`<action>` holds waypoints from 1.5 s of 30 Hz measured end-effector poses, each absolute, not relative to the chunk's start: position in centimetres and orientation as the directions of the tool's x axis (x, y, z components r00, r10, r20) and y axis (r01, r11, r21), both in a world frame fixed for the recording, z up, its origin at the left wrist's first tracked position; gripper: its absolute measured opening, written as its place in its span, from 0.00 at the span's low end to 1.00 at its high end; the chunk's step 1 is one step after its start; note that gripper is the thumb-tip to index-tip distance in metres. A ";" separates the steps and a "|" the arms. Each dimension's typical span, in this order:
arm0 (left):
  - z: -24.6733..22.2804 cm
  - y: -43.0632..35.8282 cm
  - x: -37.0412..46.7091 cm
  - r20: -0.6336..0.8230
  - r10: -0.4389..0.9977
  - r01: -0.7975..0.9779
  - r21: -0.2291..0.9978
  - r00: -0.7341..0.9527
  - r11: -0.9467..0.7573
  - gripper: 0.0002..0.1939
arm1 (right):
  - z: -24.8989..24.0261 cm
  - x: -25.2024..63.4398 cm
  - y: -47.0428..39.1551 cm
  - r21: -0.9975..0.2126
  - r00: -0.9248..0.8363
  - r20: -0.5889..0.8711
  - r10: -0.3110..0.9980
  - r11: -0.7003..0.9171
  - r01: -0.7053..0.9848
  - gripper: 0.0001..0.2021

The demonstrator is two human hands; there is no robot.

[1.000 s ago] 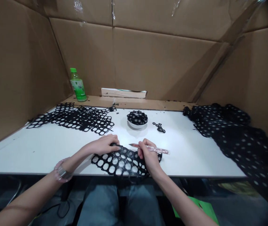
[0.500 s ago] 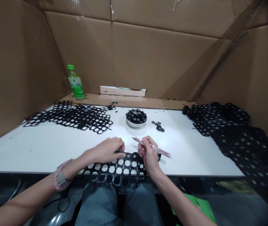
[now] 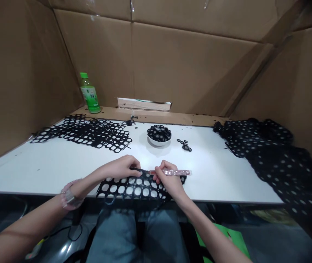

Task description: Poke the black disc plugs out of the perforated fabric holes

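A piece of black fabric with rows of round holes (image 3: 130, 190) lies at the table's front edge and hangs partly over it, above my lap. My left hand (image 3: 124, 167) is closed on its upper edge, thumb on top. In my right hand (image 3: 168, 179) is a pen-shaped tool with a pinkish, clear handle (image 3: 181, 172). The tool lies nearly level, pointing left, its tip down at the fabric's upper edge close to my left thumb. Just beyond my hands stands a small white bowl (image 3: 159, 142) heaped with black discs (image 3: 159, 133).
Several loose black discs (image 3: 185, 147) lie right of the bowl. Holed black mesh (image 3: 95, 134) is spread at the left. A big pile of dotted black fabric (image 3: 270, 157) covers the right side. A green bottle (image 3: 90, 95) stands at the back left. Cardboard walls (image 3: 177, 65) enclose the white table (image 3: 221, 182).
My right hand has shifted left, bringing the tool's tip from above the table down to the fabric's edge. My left hand has moved slightly up and left with the fabric.
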State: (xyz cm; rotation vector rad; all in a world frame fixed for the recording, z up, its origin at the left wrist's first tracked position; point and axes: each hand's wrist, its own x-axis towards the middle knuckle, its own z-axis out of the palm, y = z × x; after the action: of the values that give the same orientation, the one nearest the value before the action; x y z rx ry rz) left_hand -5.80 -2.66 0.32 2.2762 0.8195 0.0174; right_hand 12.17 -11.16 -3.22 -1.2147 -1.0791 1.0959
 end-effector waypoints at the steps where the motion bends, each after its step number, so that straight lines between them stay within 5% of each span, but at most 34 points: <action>1: 0.3 -2.4 -5.9 -0.213 0.554 0.543 0.640 0.805 -0.543 0.17 | -3.3 12.1 -11.2 -0.999 0.149 0.025 0.989 0.032 -0.040 0.13; 26: 1.1 -3.6 -6.2 -0.111 0.600 0.530 0.611 0.793 -0.588 0.13 | -3.0 11.2 -11.7 -0.988 0.069 0.078 0.995 0.067 0.140 0.11; 37: 0.4 -3.1 -5.6 -0.201 0.608 0.572 0.641 0.769 -0.512 0.16 | -3.7 12.8 -11.3 -0.968 0.333 0.088 0.939 0.160 -0.195 0.16; 45: 0.5 -4.0 -3.9 -0.225 0.596 0.592 0.600 0.771 -0.539 0.14 | -3.6 12.8 -11.2 -0.946 0.421 0.086 0.903 0.207 -0.249 0.11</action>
State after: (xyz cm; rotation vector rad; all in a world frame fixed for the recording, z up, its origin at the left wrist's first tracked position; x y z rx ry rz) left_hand -3.94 -4.02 0.46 2.2823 0.8812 0.0084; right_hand 12.83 -11.18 -3.59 -1.0597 -0.7676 0.9224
